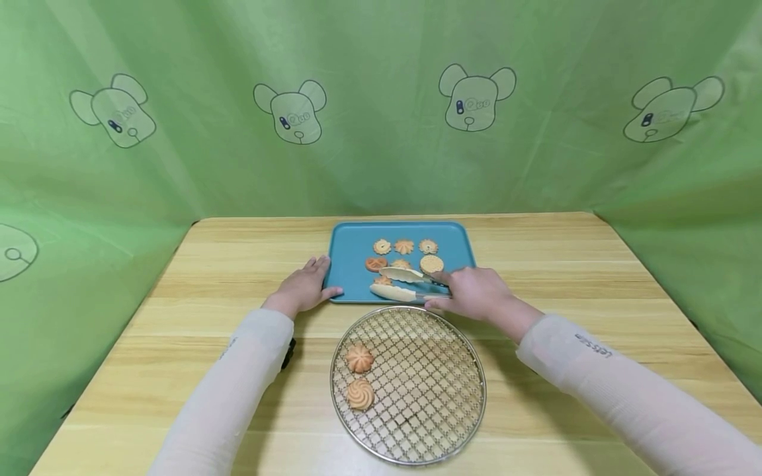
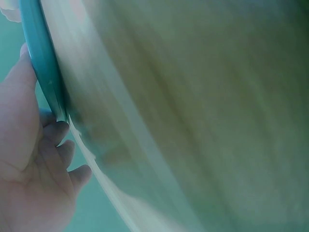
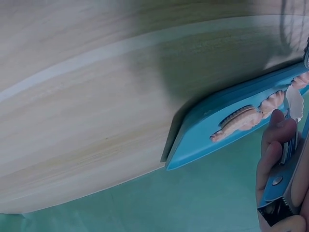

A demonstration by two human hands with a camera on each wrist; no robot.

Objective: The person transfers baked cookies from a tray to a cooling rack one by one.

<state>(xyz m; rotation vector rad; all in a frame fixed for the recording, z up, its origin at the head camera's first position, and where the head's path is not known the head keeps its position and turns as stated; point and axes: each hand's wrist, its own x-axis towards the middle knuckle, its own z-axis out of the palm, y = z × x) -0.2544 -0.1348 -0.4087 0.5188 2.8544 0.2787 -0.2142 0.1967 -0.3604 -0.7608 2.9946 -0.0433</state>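
A blue tray (image 1: pixel 350 248) lies at the back of the table, bearing several cookies in rows. My left hand (image 1: pixel 303 285) holds its left side near the front corner, thumb over the rim and fingers along the outer edge. In my right hand (image 1: pixel 477 294) is a pair of tongs (image 1: pixel 394 293) with pale scalloped tips and, in the right wrist view, a blue handle (image 3: pixel 277 186). The tongs' tips are spread apart over the tray's front part, around a flower-shaped cookie (image 1: pixel 383 281). Whether they touch it I cannot tell. A round pale cookie (image 1: pixel 431 264) lies near my right fingers.
A round wire rack (image 1: pixel 428 396) stands in front of the tray. On its left side are a ridged flower-shaped cookie (image 1: pixel 360 358) and a swirl cookie (image 1: pixel 360 395). Green curtains (image 1: pixel 381 172) enclose the wooden table (image 1: pixel 238 244) at the back and sides.
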